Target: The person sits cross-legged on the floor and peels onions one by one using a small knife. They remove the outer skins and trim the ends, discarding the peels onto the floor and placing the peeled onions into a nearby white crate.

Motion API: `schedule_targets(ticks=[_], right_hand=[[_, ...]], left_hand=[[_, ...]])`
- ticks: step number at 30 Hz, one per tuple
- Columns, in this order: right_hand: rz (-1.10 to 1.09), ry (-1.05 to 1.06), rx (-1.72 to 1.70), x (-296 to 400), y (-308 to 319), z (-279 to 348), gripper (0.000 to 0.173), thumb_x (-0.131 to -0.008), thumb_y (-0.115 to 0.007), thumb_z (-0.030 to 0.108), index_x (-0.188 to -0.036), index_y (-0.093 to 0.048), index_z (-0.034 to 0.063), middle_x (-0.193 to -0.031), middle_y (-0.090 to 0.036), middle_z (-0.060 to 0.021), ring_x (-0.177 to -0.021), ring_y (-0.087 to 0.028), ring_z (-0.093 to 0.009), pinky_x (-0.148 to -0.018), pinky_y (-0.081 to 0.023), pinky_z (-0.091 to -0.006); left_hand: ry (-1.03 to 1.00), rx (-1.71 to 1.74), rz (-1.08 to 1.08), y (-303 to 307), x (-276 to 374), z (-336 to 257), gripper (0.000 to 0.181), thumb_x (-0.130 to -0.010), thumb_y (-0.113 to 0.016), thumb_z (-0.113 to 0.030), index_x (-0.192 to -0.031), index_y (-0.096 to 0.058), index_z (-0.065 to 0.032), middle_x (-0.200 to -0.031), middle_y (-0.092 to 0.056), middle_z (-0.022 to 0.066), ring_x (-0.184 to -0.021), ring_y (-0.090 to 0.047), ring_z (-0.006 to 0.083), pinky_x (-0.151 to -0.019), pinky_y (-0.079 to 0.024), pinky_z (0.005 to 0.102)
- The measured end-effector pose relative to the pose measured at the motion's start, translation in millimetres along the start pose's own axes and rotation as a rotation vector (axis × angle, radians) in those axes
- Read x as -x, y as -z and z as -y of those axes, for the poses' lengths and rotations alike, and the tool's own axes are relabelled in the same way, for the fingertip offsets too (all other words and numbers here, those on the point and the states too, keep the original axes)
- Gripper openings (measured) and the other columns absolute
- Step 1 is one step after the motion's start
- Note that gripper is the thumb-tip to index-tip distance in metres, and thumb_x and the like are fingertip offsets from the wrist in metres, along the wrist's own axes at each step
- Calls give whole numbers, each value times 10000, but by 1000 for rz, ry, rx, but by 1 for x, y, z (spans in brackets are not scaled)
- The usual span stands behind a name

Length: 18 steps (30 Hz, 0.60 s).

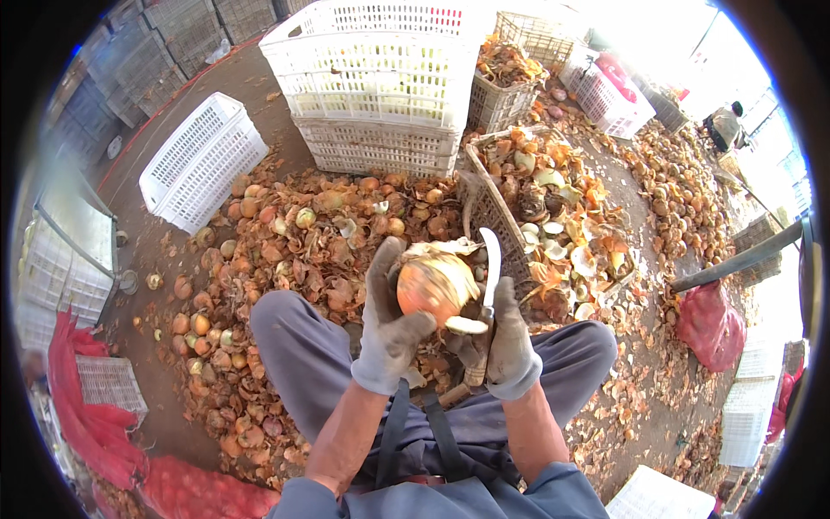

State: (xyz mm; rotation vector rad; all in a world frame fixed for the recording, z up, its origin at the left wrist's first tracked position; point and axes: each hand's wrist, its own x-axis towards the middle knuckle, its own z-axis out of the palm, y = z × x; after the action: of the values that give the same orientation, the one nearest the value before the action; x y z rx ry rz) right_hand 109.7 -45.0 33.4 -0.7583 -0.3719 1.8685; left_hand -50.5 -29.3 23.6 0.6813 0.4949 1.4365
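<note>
Between my gloved hands, above my lap, is a large onion (431, 289) with loose papery skin at its top. My left hand (392, 318) grips it from the left, thumb across its lower side. In my right hand (506, 344) is a knife with a curved blade (493, 259) pointing up and a wooden handle (476, 370). The right fingers reach under the onion's right side and are partly hidden. A pale cut slice of onion (465, 325) shows between the onion and the knife. Blur softens the onion's surface.
Onions and dry skins (305, 240) are heaped before my knees. A tilted crate (496, 201) of peelings stands front right, near stacked white crates (376, 78). Another white crate (204, 162) is left. Red mesh sacks (201, 490) lie lower left. A person (725, 126) sits far right.
</note>
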Motion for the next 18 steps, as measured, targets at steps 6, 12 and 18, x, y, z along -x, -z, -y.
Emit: schedule_targets(ticks=[6,12,18], right_hand=[[-184,227,239,12,-11,16,681,-858,-688,-81,-1495,-447,-52,-1195,-714,-139,-716,-711,-125,-516,-538,-192],[-197,220,278,21,-28,20,668,-827,-639,-191,-1464,-500,-47,-1361,-643,-153,-1113,-690,-199,-936,-580,-303],[-86,139,404,34,-12,27,672,-805,-694,-136,-1449,-524,-43,-1248,-715,-157,-890,-741,-147,-598,-553,-186]], left_hand=[[-169,-658,105,31,-1,9,1084,-730,-944,-233,-1561,-288,1,-1550,-388,132,-1431,-433,286,-1192,-401,417],[-228,-225,-48,17,1,21,1197,-656,-983,-247,-1564,-242,-4,-1482,-449,161,-1331,-532,307,-1093,-526,465],[246,399,-68,21,-10,4,715,-924,-699,-422,-1387,-479,77,-1203,-644,306,-1055,-692,432,-968,-582,558]])
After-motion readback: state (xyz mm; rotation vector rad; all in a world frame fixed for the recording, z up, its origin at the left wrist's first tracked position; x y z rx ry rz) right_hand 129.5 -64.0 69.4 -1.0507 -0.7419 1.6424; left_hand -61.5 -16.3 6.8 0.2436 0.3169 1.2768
